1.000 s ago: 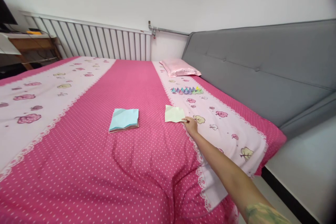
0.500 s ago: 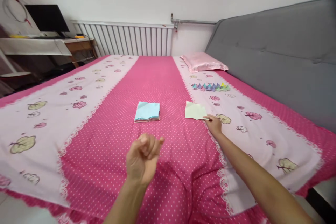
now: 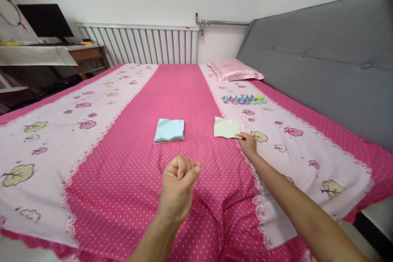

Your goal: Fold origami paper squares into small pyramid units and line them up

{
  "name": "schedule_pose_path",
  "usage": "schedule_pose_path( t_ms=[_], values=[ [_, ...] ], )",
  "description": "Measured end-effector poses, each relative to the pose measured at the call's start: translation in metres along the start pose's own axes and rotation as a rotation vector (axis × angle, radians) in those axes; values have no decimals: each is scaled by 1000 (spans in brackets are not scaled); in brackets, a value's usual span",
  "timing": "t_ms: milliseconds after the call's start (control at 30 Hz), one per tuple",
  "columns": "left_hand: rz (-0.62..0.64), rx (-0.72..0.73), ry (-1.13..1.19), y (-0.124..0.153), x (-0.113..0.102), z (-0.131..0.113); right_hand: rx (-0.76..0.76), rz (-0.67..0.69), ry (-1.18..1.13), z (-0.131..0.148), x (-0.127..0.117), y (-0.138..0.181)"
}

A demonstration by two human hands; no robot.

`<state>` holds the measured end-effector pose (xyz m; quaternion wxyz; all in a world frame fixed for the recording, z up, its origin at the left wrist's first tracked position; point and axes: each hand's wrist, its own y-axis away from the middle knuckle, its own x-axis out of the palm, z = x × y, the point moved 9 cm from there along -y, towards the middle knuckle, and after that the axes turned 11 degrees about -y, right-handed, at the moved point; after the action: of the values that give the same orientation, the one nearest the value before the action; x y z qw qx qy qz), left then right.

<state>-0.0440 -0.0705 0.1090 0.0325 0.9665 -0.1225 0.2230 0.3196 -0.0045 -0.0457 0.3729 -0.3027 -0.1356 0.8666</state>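
Observation:
My right hand (image 3: 248, 144) pinches the near right corner of a pale yellow-green sheet of paper (image 3: 226, 127), which lies on the bed. Held in front of me over the pink dotted bedspread (image 3: 123, 180), my left hand (image 3: 181, 184) is curled into a fist, thumb across the fingers, with nothing showing in it. Beyond that fist rests a stack of square papers (image 3: 169, 130), light blue on top, slightly wavy. Farther off to the right, several small folded paper pieces (image 3: 245, 99) in blue, purple, green, pink and yellow form a row.
A pink pillow (image 3: 235, 70) lies at the far right against the grey padded headboard (image 3: 319, 45). Along the back wall runs a white radiator (image 3: 138, 45) with a pipe. At the far left, a monitor (image 3: 45, 21) stands on a desk (image 3: 37, 55).
My left hand has turned and closed from loosely curled fingers into a fist, moving slightly right. My right hand stays at the paper's corner. The view has shifted a little.

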Motion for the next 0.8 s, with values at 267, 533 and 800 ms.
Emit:
schedule_pose_path(
  t_ms=[267, 533, 800],
  values=[
    [54, 39, -28, 5, 7, -6, 3, 6, -1, 1, 0, 0],
    [29, 18, -8, 6, 5, -7, 11, 13, -2, 2, 0, 0],
    [-2, 5, 5, 4, 2, -5, 21, 26, 4, 4, 1, 1]
  ],
)
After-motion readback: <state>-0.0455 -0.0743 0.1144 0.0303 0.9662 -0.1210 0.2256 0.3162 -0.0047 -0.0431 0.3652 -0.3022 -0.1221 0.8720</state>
